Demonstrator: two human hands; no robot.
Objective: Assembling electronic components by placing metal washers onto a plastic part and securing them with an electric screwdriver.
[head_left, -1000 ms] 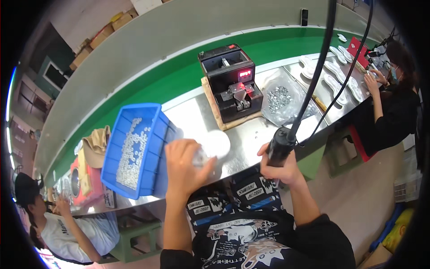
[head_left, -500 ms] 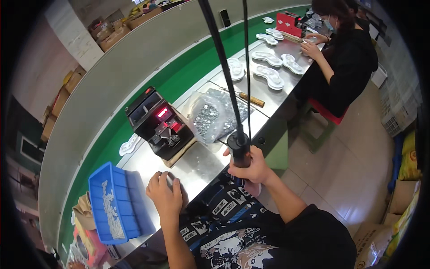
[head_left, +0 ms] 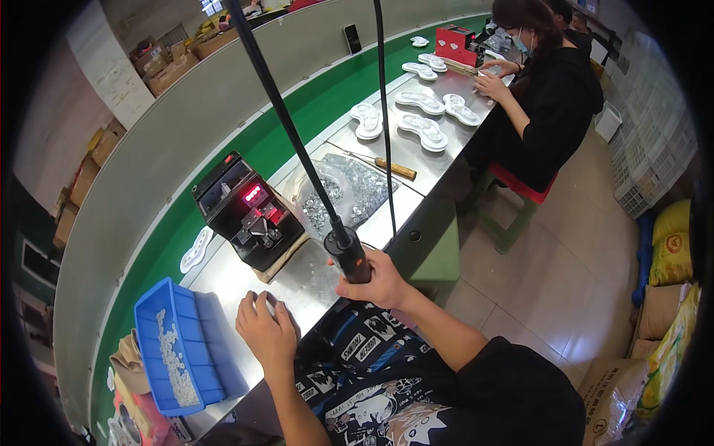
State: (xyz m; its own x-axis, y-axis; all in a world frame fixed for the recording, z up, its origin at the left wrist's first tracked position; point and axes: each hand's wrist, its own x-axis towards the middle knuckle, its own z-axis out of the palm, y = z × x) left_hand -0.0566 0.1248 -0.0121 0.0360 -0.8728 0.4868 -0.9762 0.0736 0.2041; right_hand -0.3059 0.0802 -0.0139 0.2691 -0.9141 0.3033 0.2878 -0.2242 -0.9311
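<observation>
My right hand is wrapped round a black electric screwdriver whose cable runs up out of view. The driver leans over the near edge of the metal bench, and its lower end is hidden by my hand. To its left, my left hand rests at the bench edge with curled fingers round a small pale thing mostly covered by them. Beyond my hands stands a black machine with a red lit display. Right of the machine lies a clear plastic bag of small metal parts.
A blue bin of small white pieces stands at left. White sole-shaped parts lie farther along the bench, near a wooden-handled screwdriver. A green belt runs behind. At far right, a co-worker sits on a stool.
My right hand has brought the electric screwdriver leftward, closer to my left hand, and its cable slants more. The view has shifted slightly. My left hand keeps its curled pose.
</observation>
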